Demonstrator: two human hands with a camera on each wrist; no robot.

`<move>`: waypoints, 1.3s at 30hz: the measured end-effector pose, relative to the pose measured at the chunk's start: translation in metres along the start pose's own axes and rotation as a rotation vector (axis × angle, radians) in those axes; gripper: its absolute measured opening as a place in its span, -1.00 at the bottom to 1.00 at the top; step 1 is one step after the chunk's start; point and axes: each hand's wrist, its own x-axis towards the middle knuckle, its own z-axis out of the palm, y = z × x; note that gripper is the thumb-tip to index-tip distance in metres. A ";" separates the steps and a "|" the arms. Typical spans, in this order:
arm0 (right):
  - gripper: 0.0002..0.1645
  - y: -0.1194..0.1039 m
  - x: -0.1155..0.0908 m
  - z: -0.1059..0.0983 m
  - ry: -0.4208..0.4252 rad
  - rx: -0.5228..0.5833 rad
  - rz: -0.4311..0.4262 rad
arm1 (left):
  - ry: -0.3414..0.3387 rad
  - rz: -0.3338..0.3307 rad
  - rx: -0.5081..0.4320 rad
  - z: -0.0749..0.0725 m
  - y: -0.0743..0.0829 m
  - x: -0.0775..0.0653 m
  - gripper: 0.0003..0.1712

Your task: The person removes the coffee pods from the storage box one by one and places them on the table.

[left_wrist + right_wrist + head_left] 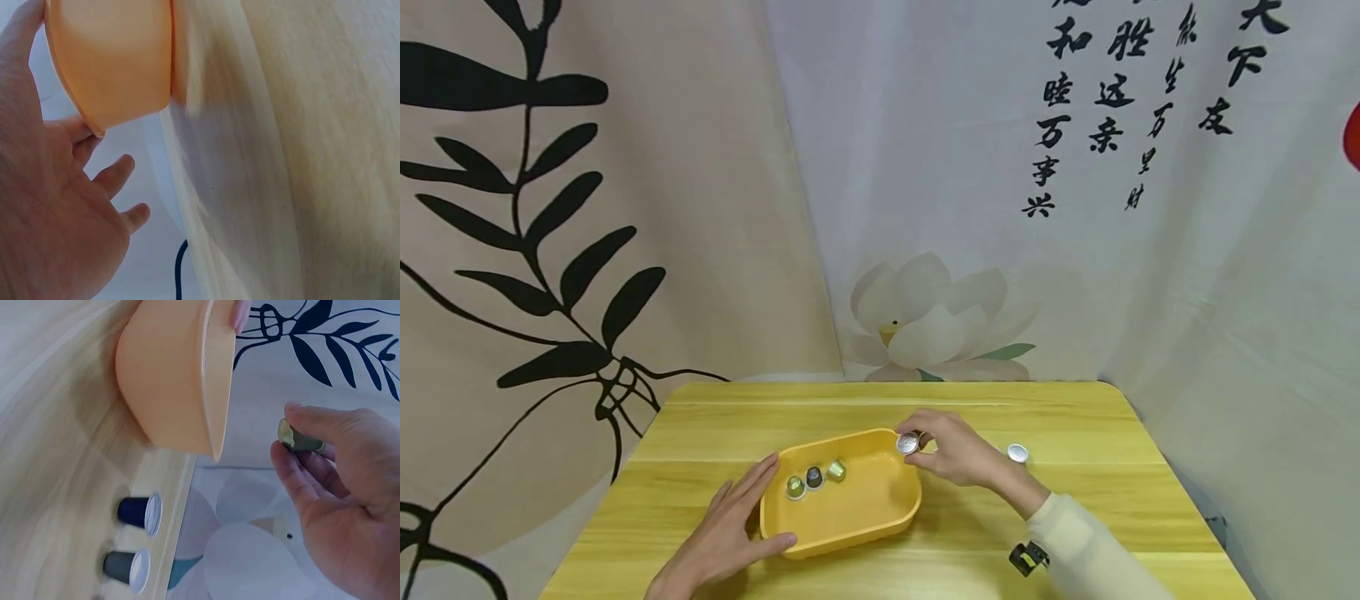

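A shallow yellow tray (850, 537) stands on the table with its left end in my left hand (722, 525). The thumb lies at the near rim and the fingers at the far left corner. Inside the tray's left half are a green coffee capsule (795, 487), a dark capsule (814, 477) and a light green capsule (836, 471). Over the tray's far right corner, my right hand (951, 450) pinches an olive-green coffee capsule (303, 440) between thumb and fingers. Its silver lid faces the head camera.
Right of the tray, a navy capsule (134, 511) and a grey capsule (119, 565) lie on the wooden table (1060, 533). In the head view the right wrist partly covers that spot, where a silver lid (1017, 453) shows. Printed curtains (940, 208) hang behind the table.
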 end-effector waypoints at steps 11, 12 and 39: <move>-0.58 0.009 -0.036 -0.014 0.117 0.008 0.053 | 0.003 0.005 -0.002 0.002 -0.004 -0.001 0.31; -0.58 0.010 -0.039 -0.014 0.128 0.007 0.059 | 0.004 0.007 -0.002 0.001 -0.003 -0.001 0.31; -0.68 0.039 -0.074 0.039 0.239 0.081 0.351 | -0.016 -0.016 -0.022 0.001 -0.003 0.000 0.31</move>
